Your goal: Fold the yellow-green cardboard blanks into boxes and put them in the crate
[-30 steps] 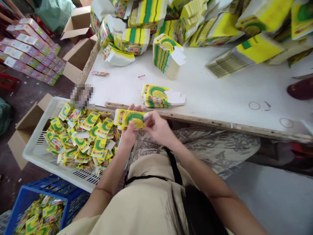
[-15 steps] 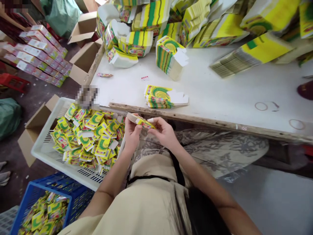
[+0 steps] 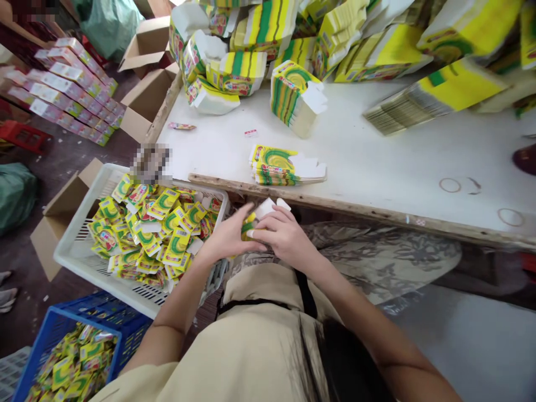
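Note:
Just in front of the table edge, both hands work on a small yellow and green carton point(image 3: 248, 225), its white flaps standing up at the top. My left hand point(image 3: 226, 237) curves round the carton's left side, with the thumb below. From the right, my right hand point(image 3: 287, 234) grips it, its fingers bent over the white flaps. Fingers cover much of the carton. Beyond the hands, a short stack of flattened cartons point(image 3: 274, 162) lies on the white table point(image 3: 377, 167). Many folded yellow cartons point(image 3: 176, 245) fill the white plastic crate point(image 3: 69, 245) left of my hands.
Bundles of flattened cartons point(image 3: 247, 70) line the back of the table. A wooden strip point(image 3: 355, 211) edges its front. A blue crate point(image 3: 42, 340) with small yellow packets stands at lower left. Open cardboard boxes point(image 3: 144, 103) and stacked pink boxes point(image 3: 71, 84) are at far left.
The carton was thin and flat-looking between my fingertips; now it is opened out with white flaps raised. My left hand has turned round its side, and my right hand has moved over it.

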`<state>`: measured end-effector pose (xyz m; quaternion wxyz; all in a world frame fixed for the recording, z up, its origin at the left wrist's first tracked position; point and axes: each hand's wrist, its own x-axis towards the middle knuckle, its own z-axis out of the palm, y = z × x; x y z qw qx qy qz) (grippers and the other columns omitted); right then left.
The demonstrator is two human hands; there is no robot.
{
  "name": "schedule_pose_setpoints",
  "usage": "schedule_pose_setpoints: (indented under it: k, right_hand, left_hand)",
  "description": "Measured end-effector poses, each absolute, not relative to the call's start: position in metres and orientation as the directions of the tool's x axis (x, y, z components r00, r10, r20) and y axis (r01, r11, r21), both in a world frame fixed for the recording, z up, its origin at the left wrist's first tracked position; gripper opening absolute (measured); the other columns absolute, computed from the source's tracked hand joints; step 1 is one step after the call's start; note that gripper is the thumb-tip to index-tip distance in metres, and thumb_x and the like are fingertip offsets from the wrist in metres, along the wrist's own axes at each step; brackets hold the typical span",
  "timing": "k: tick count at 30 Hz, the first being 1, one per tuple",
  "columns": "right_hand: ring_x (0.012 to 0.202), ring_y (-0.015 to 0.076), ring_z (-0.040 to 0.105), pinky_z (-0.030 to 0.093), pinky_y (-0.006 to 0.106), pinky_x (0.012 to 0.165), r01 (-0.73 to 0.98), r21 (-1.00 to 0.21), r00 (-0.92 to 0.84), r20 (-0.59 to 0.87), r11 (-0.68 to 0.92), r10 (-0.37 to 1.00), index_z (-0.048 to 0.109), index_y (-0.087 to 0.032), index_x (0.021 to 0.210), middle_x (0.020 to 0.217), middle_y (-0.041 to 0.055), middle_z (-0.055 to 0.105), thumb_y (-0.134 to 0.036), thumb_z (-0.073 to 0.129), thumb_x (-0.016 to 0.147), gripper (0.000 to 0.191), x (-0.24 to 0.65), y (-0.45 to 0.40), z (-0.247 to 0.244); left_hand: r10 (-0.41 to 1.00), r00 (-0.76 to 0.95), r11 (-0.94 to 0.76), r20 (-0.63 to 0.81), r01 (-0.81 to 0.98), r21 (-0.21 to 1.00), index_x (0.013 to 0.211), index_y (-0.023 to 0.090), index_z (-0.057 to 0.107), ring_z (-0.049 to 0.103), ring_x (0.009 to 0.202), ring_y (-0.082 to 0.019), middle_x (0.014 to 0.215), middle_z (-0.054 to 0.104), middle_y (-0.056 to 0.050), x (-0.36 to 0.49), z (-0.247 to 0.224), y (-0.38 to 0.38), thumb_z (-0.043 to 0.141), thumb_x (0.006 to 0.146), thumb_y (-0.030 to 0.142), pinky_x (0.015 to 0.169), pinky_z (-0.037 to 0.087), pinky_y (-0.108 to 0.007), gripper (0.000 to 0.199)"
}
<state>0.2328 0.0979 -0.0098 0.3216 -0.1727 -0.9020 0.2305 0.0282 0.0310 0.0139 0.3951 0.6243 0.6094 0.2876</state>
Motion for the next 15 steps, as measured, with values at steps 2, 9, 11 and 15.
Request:
schedule_pose_setpoints:
  k: [2, 9, 11, 15]
  right_hand:
    - [0.124, 0.0254, 0.054, 0.028, 0.052, 0.118, 0.186, -0.599, -0.626, 0.539, 0.779, 0.563, 0.068, -0.027, 0.114, 0.12, 0.0065, 0.067, -0.021, 0.059, 0.092, 0.025, 0.232, 0.094, -0.007]
    - [0.131, 0.0292, 0.053, 0.043, 0.049, 0.11, -0.114, -0.968, -0.477, -0.145, -0.225, 0.867, 0.051, -0.021, 0.138, 0.138, 0.0116, 0.058, -0.056, 0.055, 0.089, 0.06, 0.216, 0.085, -0.031]
    - [0.126, 0.0289, 0.057, 0.047, 0.046, 0.106, -0.175, -0.865, -0.565, -0.304, -0.471, 0.767, 0.06, -0.022, 0.127, 0.128, 0.0092, 0.066, -0.061, 0.059, 0.085, 0.057, 0.209, 0.08, -0.034]
    - [0.122, 0.0258, 0.06, 0.049, 0.041, 0.106, -0.24, -0.769, -0.622, -0.347, -0.593, 0.701, 0.066, -0.026, 0.117, 0.123, 0.0044, 0.069, -0.057, 0.075, 0.073, 0.055, 0.205, 0.08, -0.03]
  left_hand:
    - [0.978, 0.067, 0.127, -0.196, 0.558, 0.82, 0.127, 0.019, 0.05, 0.064, 0.108, -0.028, 0.118, 0.065, -0.009, 0.039, 0.009, 0.03, 0.077, 0.072, 0.048, 0.092, 0.051, -0.039, 0.067]
    - [0.995, -0.094, 0.079, -0.026, 0.623, 0.779, 0.133, 0.019, 0.034, 0.064, 0.099, -0.023, 0.118, 0.06, -0.009, 0.062, -0.001, 0.027, 0.073, 0.073, 0.032, 0.084, 0.053, -0.034, 0.073]
    - [0.998, -0.046, 0.003, 0.034, 0.642, 0.766, 0.135, 0.019, 0.03, 0.064, 0.102, -0.024, 0.124, 0.056, -0.012, 0.067, -0.006, 0.026, 0.07, 0.073, 0.028, 0.086, 0.053, -0.035, 0.074]
    - [0.984, 0.047, -0.157, 0.169, 0.666, 0.729, 0.134, 0.021, 0.025, 0.059, 0.114, -0.027, 0.128, 0.049, -0.014, 0.07, -0.019, 0.025, 0.069, 0.073, 0.027, 0.092, 0.051, -0.038, 0.076]
